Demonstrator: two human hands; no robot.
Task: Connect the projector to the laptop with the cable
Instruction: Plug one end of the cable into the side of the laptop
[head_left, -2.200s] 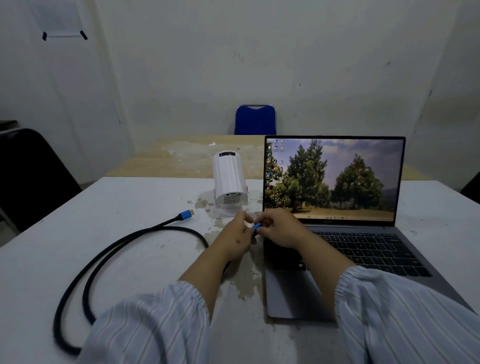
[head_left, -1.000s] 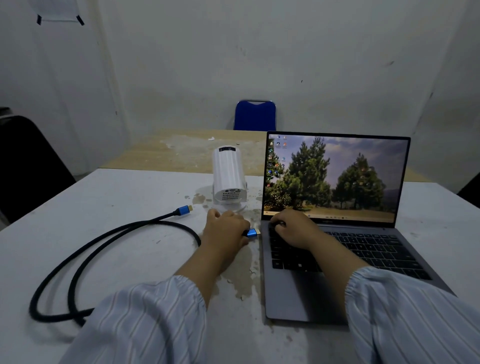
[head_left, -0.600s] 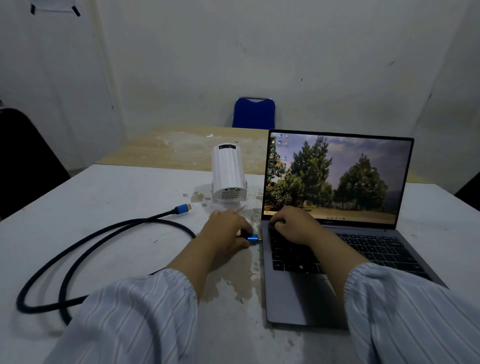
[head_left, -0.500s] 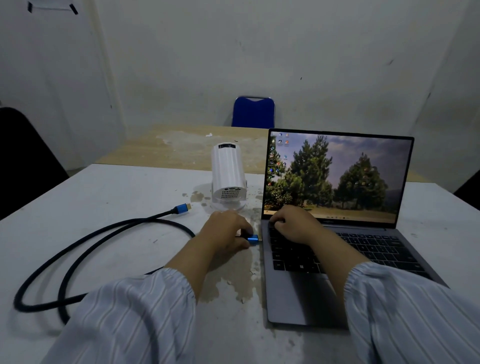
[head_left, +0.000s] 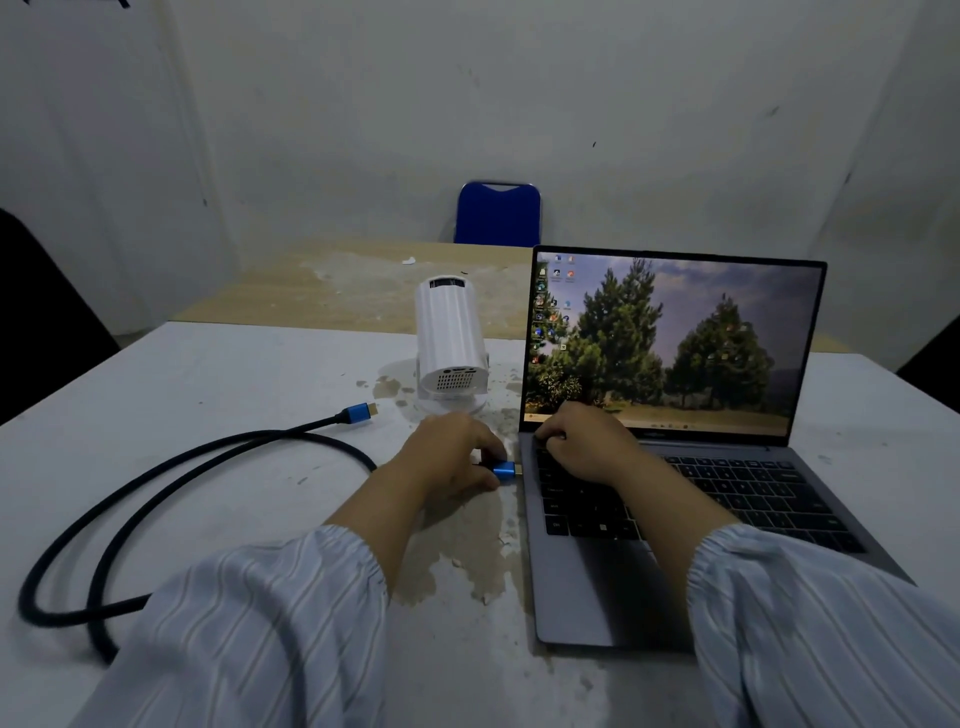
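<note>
An open grey laptop (head_left: 737, 499) with a tree wallpaper sits on the white table (head_left: 208, 395). A white cylindrical projector (head_left: 451, 347) stands just left of its screen. My left hand (head_left: 448, 453) grips the blue plug (head_left: 504, 471) of a black braided cable (head_left: 171, 483), with the plug's tip at the laptop's left edge. My right hand (head_left: 587, 441) presses down on the keyboard's top-left corner. The cable's other blue plug (head_left: 358, 413) lies free on the table, left of the projector.
The cable loops across the table's left half toward the near edge. A worn brown patch (head_left: 467, 566) marks the tabletop beside the laptop. Behind stand a wooden table (head_left: 332, 291) and a blue chair (head_left: 497, 214); dark chairs flank both sides.
My left hand has carried the blue plug from in front of me down to the laptop's left edge. My right hand let go of the plug and settled on the keyboard corner.
</note>
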